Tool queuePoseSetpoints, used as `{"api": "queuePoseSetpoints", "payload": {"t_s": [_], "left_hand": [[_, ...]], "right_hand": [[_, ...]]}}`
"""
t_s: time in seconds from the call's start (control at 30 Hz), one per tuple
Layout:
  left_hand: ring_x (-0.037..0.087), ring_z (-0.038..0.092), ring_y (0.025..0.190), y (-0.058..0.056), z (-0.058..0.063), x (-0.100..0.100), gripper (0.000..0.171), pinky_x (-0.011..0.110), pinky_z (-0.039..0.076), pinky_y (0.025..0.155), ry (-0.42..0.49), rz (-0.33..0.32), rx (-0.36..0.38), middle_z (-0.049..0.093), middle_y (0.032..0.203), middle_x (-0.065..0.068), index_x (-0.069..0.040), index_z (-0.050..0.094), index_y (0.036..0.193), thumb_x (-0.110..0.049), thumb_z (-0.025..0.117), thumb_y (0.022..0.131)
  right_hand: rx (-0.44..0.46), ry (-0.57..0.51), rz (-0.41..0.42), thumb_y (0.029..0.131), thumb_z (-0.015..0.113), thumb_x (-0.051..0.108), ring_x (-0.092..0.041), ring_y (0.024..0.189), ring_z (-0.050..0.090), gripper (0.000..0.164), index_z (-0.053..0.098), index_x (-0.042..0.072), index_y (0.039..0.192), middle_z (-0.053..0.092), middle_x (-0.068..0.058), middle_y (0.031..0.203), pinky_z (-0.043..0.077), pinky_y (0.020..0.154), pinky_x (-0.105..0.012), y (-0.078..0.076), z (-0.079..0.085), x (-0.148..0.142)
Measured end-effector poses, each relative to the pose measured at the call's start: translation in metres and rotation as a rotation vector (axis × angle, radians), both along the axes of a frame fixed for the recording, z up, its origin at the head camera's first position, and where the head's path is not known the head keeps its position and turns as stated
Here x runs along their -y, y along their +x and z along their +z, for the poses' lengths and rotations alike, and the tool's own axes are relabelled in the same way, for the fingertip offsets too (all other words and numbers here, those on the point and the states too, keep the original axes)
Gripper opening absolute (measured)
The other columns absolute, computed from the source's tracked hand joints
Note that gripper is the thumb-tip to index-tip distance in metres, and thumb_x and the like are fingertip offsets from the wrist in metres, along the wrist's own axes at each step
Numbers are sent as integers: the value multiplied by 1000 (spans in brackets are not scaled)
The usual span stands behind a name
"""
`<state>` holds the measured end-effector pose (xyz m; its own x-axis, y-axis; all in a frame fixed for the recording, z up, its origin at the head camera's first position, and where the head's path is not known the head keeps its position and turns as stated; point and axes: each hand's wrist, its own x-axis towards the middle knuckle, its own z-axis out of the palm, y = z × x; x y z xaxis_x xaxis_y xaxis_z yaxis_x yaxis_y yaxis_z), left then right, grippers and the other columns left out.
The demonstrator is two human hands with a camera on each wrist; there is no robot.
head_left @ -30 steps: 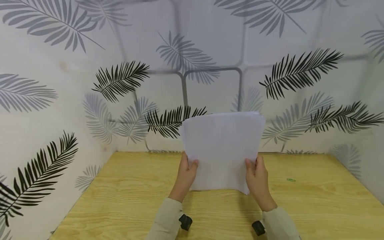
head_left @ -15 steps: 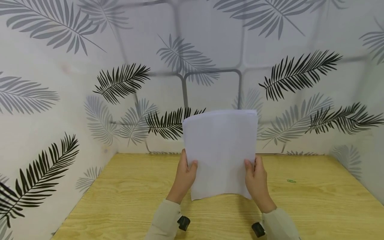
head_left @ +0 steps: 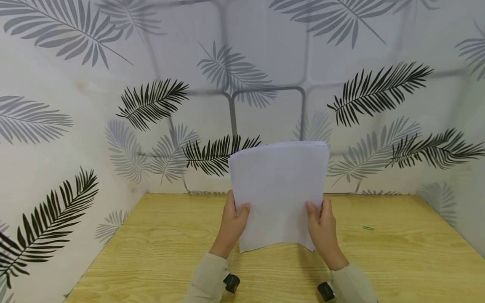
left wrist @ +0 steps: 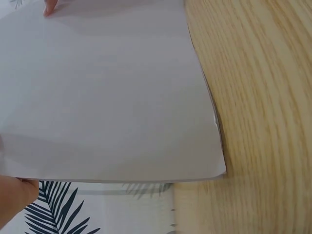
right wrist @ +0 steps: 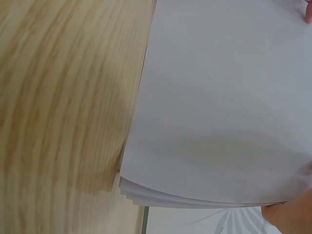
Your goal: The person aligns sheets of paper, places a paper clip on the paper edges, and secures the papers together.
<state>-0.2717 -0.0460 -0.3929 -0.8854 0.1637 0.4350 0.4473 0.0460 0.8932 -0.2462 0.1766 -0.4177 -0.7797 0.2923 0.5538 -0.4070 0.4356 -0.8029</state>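
Stack of white paper sheets, one, raised before the wood-grain table's far edge, gripped at its sides by left hand and right hand; tabletop contact unclear. Step in hand, as judged: evening the sheets, right-side edges being staggered; next move likely calls for light, level pressure from both sides. Green paper clip, one, well apart at right.
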Motion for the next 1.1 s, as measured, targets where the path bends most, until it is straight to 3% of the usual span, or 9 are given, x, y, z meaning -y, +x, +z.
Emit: {"api": "queuePoseSetpoints", "payload": {"t_s": [0.2,0.47,0.77,0.93,1.1], "left_hand": [[31,45,121,-1,-1,-1,40,49,31,104,22,-3,12,47,128,18,-3,34,136,-2,47,98],[28,46,118,-4,-6,0,41,46,32,102,20,1,28,48,126,16,-2,35,135,-3,50,97],[32,52,116,-5,-1,6,41,46,42,97,22,-43,25,49,129,20,0,37,137,-14,50,100],[29,59,107,-6,5,10,41,43,48,89,25,-84,3,53,125,18,-9,38,140,-25,45,103],[22,60,100,-8,15,12,36,39,50,85,34,-107,-51,55,120,15,-9,41,138,-23,40,105]], "right_hand": [[57,-16,42,102,47,16,-43,116,48,33,38,-11,121,50,-32,119,38,93,-59,1,-2,-1],[115,-8,66,102,47,19,-44,116,48,35,38,-10,121,51,-32,122,39,93,-58,2,-6,-5],[193,-3,274,99,55,19,-34,115,54,44,42,-6,133,52,-25,129,49,88,-38,2,3,-26],[205,-9,400,99,56,21,-24,109,59,44,44,0,136,55,-22,127,52,84,-33,-1,12,-36],[192,-7,444,99,56,23,-11,101,61,44,43,3,137,56,-18,123,53,81,-30,-5,28,-44]]}}
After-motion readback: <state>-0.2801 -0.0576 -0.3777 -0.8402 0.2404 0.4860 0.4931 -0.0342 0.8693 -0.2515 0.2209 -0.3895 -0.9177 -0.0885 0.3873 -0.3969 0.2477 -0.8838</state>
